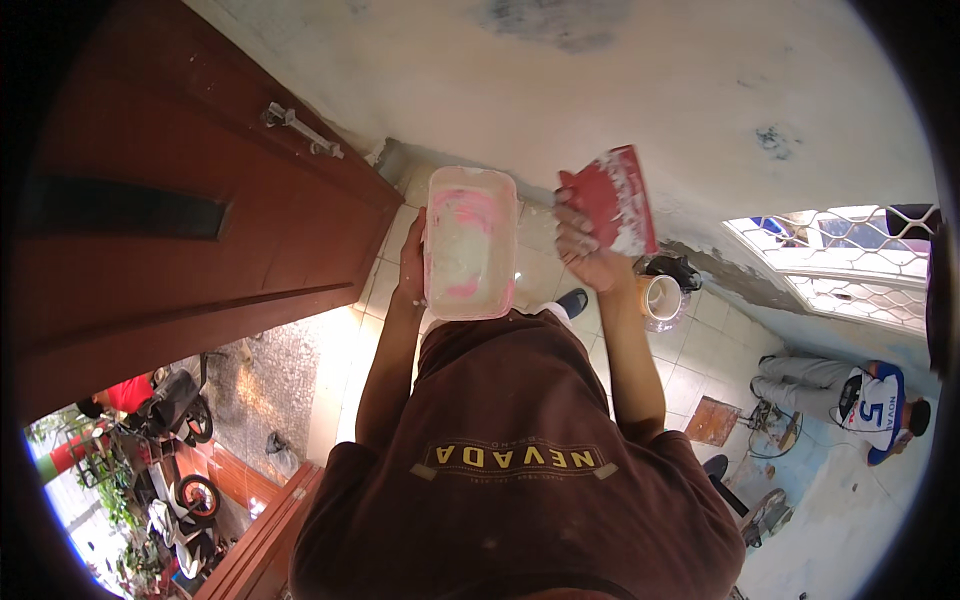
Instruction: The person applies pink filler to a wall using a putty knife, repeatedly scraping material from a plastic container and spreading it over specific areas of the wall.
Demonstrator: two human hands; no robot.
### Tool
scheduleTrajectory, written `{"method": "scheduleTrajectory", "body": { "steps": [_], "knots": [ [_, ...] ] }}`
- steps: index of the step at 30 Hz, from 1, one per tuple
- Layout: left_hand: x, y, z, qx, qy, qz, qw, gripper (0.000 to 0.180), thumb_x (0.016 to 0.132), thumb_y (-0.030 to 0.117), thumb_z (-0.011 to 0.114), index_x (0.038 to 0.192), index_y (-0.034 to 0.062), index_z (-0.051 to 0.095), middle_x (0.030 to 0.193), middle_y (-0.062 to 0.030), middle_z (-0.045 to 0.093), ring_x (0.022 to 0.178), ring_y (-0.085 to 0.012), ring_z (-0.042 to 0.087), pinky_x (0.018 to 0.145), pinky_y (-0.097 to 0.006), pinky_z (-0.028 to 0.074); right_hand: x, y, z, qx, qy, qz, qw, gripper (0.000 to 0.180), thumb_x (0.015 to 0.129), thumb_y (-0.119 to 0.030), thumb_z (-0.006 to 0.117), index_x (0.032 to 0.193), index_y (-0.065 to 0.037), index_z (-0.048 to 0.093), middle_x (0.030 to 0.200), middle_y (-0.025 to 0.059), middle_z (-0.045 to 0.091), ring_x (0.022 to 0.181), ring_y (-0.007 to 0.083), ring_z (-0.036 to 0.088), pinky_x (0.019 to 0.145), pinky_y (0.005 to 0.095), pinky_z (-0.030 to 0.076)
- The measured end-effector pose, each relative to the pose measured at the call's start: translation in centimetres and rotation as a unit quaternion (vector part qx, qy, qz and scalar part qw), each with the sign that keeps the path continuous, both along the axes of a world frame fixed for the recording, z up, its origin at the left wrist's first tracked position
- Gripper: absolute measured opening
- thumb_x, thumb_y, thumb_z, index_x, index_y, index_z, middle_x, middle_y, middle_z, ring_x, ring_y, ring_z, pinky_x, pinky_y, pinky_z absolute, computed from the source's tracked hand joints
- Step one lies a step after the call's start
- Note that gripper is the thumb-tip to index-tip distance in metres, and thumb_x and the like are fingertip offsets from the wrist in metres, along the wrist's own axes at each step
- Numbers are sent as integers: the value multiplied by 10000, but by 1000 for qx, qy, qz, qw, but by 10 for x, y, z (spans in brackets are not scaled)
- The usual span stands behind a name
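1. Grasping a red scraper, the right hand has its fingers bent about the tool's left side; I judge that this grip leaves the opposite edge, smeared with white paste, free of the fingers.

2. Clasping a pale rectangular tray by its left side, the left hand bears it before the body; most of those fingers are hidden, and I cannot tell how far they reach beneath; the open top faces my camera, presumably to hold the contents in.

3. Inside the tray I see a pale coating with pink streaks; scraper and tray are apart but near each other, probably for easy reach between the hands.

4. Below, from my distant post, I pick out a pale round container on the tiled floor, just beside a dark bag.

5. Farther out stand a patchy wall, a brown door and a grilled window; a co-worker is at far right; motorbikes are parked outside.
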State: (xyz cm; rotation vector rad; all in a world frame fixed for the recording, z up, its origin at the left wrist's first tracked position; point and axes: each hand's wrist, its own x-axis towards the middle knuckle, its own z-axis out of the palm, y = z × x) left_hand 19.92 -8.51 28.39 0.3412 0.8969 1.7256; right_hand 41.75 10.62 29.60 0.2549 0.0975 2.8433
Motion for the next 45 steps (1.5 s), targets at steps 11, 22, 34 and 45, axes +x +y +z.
{"method": "scheduleTrajectory", "body": {
  "steps": [11, 22, 34, 45],
  "knots": [
    [4, 15, -9, 19, -52, -6, 998, 661, 1101, 564, 423, 1515, 55, 510, 1388, -130, 651, 1237, -247, 658, 1058, -420, 552, -15, -33, 29, 224, -305, -220, 899, 315, 1148, -247, 453, 1311, 7, 543, 922, 29, 605, 763, 102, 589, 695, 259, 482],
    [29, 23, -2, -19, -72, -1, 997, 777, 1070, 650, 421, 1566, 52, 444, 1467, -154, 592, 1323, -293, 601, 1137, -449, 487, -16, -36, 21, 356, -438, -362, 742, 252, 1114, -246, 591, 1237, -26, 598, 888, -7, 645, 786, 36, 543, 716, 226, 456],
    [43, 33, -1, 34, -36, 64, 997, 775, 1079, 669, 394, 1573, 73, 425, 1473, -139, 582, 1330, -280, 599, 1128, -457, 499, -7, -50, 48, 496, -517, -459, 525, 178, 1052, -133, 686, 1140, 5, 616, 873, 11, 691, 751, 23, 548, 640, 211, 437],
    [49, 35, 5, -2, 2, 74, 997, 794, 1086, 669, 363, 1581, 49, 402, 1468, -163, 578, 1332, -308, 594, 1137, -460, 491, -7, -49, 32, 402, -445, -480, 640, 154, 1053, -146, 690, 1118, -10, 655, 960, 7, 707, 858, 34, 603, 788, 210, 469]
  ]
}}
